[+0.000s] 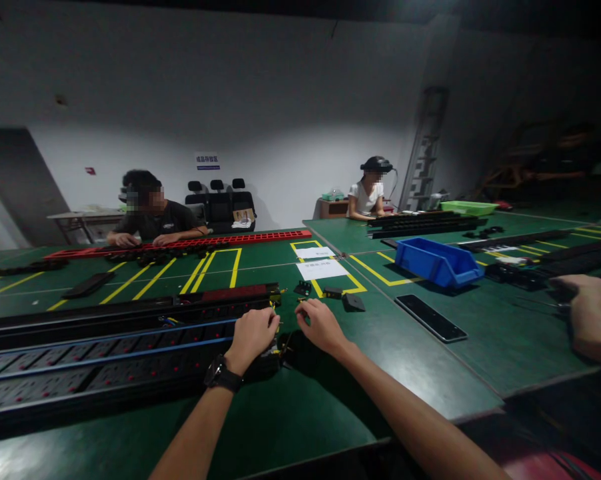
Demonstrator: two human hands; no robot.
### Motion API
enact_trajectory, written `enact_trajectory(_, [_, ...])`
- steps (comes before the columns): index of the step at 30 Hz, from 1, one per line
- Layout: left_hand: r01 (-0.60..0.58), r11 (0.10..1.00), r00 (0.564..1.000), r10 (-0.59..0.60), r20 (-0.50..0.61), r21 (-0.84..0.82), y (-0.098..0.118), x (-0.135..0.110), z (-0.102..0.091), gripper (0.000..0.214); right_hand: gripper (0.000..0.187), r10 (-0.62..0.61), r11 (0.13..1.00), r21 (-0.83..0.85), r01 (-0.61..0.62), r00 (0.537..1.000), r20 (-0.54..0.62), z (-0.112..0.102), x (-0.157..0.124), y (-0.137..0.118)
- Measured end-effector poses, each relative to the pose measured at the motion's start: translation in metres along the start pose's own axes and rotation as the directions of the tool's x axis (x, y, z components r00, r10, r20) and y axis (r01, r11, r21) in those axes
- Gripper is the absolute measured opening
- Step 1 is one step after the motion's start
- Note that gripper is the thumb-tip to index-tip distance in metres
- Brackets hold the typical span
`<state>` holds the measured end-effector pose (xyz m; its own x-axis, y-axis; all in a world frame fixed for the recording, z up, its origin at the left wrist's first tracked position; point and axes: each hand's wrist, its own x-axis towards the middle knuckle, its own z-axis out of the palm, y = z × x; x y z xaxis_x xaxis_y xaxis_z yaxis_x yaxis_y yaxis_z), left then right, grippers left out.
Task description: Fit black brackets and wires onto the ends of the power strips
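Long black power strips (130, 343) with rows of sockets, small red marks and blue edges lie on the left. At their right end, my left hand (253, 337) rests with its fingers curled closed beside thin yellow wires (272, 304); what it grips is hidden. Just right of that end, my right hand (323, 327) is closed, thumb and forefinger pinched together on something too small to make out. Beyond it lie small black end pieces (353, 303) and a small dark part (303, 288). A dark watch strap circles my left wrist.
On the green table (380, 373) are a blue bin (433, 263), a phone (430, 318) and paper labels (321, 269). A co-worker's hand (593, 313) reaches in at right. Two people sit opposite, one by a long red rail (260, 238). A green tray (463, 208) stands farther back.
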<state>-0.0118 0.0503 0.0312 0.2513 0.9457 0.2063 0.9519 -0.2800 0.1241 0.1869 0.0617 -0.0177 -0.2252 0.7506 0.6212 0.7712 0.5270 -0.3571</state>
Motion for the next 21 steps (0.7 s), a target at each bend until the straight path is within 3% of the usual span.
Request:
enact_trajectory(9, [0.007, 0.994, 1.0, -0.008, -0.014, -0.112, -0.0051, 0.0033, 0.0004, 0.027, 0.016, 0.021, 1.0, -0.01, -0.021, 1.0, 0.014, -0.0041, 0.0008, -0.0041])
enact_trajectory(15, [-0.033, 0.994, 0.999, 0.034, 0.005, -0.105, -0.0054, 0.0026, 0.0018, 0.029, 0.015, 0.024, 1.0, -0.02, -0.023, 1.0, 0.016, -0.0017, 0.0001, -0.0037])
enact_trajectory(21, [0.005, 0.998, 0.999, -0.007, -0.039, -0.056, -0.0043, 0.0051, 0.0034, 0.027, 0.015, 0.091, 0.991, -0.095, -0.091, 0.996, -0.007, 0.0005, 0.0004, 0.0003])
